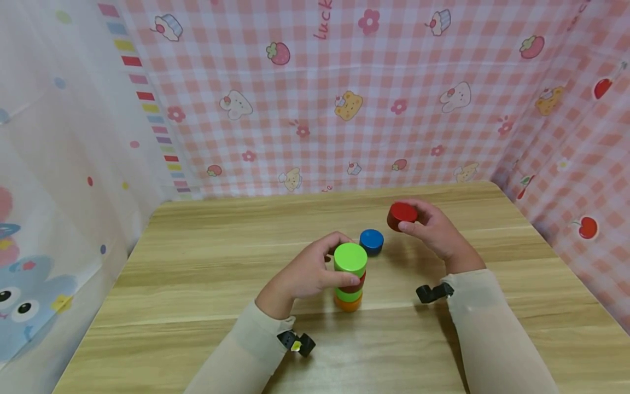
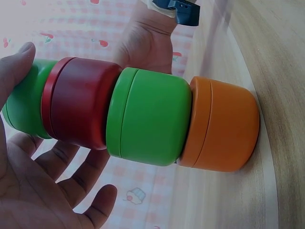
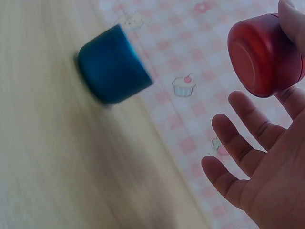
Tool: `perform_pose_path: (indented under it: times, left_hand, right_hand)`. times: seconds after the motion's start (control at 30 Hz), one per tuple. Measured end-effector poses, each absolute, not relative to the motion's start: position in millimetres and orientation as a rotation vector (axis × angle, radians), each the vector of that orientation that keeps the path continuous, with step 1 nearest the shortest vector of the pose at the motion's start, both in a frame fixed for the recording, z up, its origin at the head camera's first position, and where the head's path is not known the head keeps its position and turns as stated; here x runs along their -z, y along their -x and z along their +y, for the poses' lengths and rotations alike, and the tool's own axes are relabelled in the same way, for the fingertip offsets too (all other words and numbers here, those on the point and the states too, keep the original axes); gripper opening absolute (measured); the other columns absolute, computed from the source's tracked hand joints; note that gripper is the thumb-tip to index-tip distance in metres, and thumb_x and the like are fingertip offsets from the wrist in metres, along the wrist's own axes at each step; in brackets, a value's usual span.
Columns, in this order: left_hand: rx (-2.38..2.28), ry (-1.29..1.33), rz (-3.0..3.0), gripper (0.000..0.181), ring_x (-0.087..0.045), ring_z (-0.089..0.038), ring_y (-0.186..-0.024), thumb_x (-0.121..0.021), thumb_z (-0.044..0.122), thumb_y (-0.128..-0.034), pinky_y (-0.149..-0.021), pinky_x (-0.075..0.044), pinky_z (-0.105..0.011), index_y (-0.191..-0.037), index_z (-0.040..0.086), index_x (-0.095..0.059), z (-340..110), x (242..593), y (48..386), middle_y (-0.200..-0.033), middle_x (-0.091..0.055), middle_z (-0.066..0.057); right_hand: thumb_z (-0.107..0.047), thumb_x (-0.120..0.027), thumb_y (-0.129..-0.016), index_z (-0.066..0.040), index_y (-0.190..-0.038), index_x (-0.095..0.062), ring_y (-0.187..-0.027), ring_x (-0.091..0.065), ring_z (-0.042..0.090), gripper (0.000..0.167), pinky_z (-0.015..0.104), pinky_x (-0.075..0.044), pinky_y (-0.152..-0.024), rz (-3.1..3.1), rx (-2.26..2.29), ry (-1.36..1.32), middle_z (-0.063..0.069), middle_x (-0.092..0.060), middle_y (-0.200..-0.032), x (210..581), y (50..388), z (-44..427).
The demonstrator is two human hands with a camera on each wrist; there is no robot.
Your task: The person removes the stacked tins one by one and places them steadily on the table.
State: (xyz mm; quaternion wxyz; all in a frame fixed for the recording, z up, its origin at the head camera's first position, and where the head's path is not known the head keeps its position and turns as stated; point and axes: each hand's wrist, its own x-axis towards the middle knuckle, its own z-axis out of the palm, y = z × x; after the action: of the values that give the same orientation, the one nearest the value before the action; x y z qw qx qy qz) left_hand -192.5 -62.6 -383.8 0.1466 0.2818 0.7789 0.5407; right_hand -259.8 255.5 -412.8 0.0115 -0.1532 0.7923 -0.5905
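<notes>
Beside the middle of the table stands a stack of small round lidded jars: an orange jar [image 2: 224,126] at the bottom, a green jar [image 2: 150,117] on it, a red jar [image 2: 83,102], and another green jar [image 1: 350,258] on top. My left hand [image 1: 312,269] grips the top green jar between thumb and fingers, its other fingers spread. My right hand [image 1: 435,235] pinches a second red jar [image 1: 402,216] above the table, with three fingers extended below it in the right wrist view. A blue jar [image 1: 371,242] stands upright on the table between the stack and the right hand.
The wooden table [image 1: 211,262] runs back to a pink checked cloth [image 1: 315,137]. White patterned cloth [image 1: 98,137] hangs on the left, and more checked cloth on the right. A black camera mount [image 1: 434,293] sits on each wrist.
</notes>
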Motion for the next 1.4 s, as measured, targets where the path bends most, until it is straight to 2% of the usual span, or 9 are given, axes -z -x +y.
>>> perform_pose_path:
  times: [0.13,0.2,0.3,0.4,0.57,0.67,0.9,1.2,1.4]
  left_hand:
    - [-1.553,-0.815,2.244,0.043,-0.057,-0.020,-0.118,-0.085,0.019,-0.0885,-0.103,-0.044,-0.052,-0.126,0.017,-0.063,-63,384,192,-0.124,-0.068,0.002]
    - [-1.554,-0.817,2.244,0.043,-0.057,-0.020,-0.118,-0.085,0.019,-0.0885,-0.103,-0.044,-0.052,-0.126,0.017,-0.063,-63,383,192,-0.124,-0.068,0.002]
    - [-1.553,-0.822,2.245,0.043,-0.057,-0.020,-0.118,-0.085,0.019,-0.0884,-0.104,-0.044,-0.054,-0.126,0.017,-0.063,-63,383,193,-0.124,-0.068,0.002]
    - [-1.551,-0.826,2.246,0.043,-0.057,-0.021,-0.118,-0.084,0.019,-0.0887,-0.104,-0.044,-0.055,-0.126,0.017,-0.063,-63,383,193,-0.124,-0.068,0.002]
    - [-1.550,-0.825,2.241,0.044,-0.057,-0.021,-0.118,-0.084,0.020,-0.0896,-0.103,-0.044,-0.053,-0.128,0.017,-0.063,-63,384,193,-0.125,-0.068,0.001]
    - [-1.549,-0.817,2.236,0.044,-0.057,-0.022,-0.117,-0.083,0.021,-0.0903,-0.102,-0.046,-0.050,-0.129,0.017,-0.063,-62,384,193,-0.126,-0.068,0.001]
    - [-1.548,-0.805,2.235,0.045,-0.057,-0.022,-0.118,-0.083,0.021,-0.0904,-0.101,-0.046,-0.049,-0.130,0.018,-0.063,-63,384,192,-0.126,-0.068,0.001]
    - [-1.547,-0.800,2.238,0.045,-0.056,-0.022,-0.118,-0.083,0.022,-0.0908,-0.102,-0.044,-0.048,-0.131,0.018,-0.063,-63,383,190,-0.127,-0.068,0.002]
    - [-1.551,-0.811,2.237,0.045,-0.056,-0.021,-0.119,-0.084,0.020,-0.0903,-0.104,-0.042,-0.048,-0.130,0.018,-0.063,-63,384,192,-0.127,-0.068,0.003]
  right_hand:
    - [-0.017,-0.072,-0.101,-0.002,-0.147,-0.054,-0.124,-0.055,0.017,0.051,0.040,-0.039,-0.111,2.478,1.814,0.398,-0.005,-0.063,-0.129,417,262,259]
    - [-0.018,-0.073,-0.101,-0.002,-0.148,-0.053,-0.127,-0.052,0.021,0.054,0.050,-0.033,-0.116,2.475,1.800,0.358,0.002,-0.062,-0.134,419,263,260]
    - [-0.022,-0.073,-0.101,-0.004,-0.151,-0.051,-0.130,-0.049,0.026,0.057,0.058,-0.028,-0.118,2.476,1.773,0.323,0.013,-0.058,-0.141,421,264,261]
    - [-0.024,-0.072,-0.101,-0.005,-0.152,-0.051,-0.130,-0.049,0.028,0.058,0.056,-0.031,-0.116,2.489,1.745,0.311,0.018,-0.056,-0.144,424,265,262]
    - [-0.021,-0.071,-0.102,-0.004,-0.151,-0.051,-0.124,-0.051,0.025,0.056,0.041,-0.038,-0.107,2.493,1.725,0.319,0.019,-0.055,-0.144,429,266,264]
    - [-0.021,-0.070,-0.103,-0.004,-0.152,-0.049,-0.125,-0.050,0.027,0.056,0.037,-0.041,-0.103,2.482,1.710,0.321,0.021,-0.053,-0.146,431,267,266]
    - [-0.025,-0.071,-0.102,-0.006,-0.155,-0.047,-0.131,-0.046,0.036,0.061,0.042,-0.039,-0.103,2.492,1.650,0.287,0.022,-0.052,-0.150,439,269,270]
    - [-0.025,-0.073,-0.101,-0.007,-0.156,-0.046,-0.130,-0.048,0.037,0.064,0.042,-0.037,-0.104,2.464,1.609,0.232,0.024,-0.051,-0.150,444,270,271]
    - [-0.028,-0.073,-0.101,-0.007,-0.157,-0.045,-0.134,-0.046,0.041,0.066,0.053,-0.034,-0.111,2.457,1.574,0.207,0.025,-0.050,-0.152,446,270,272]
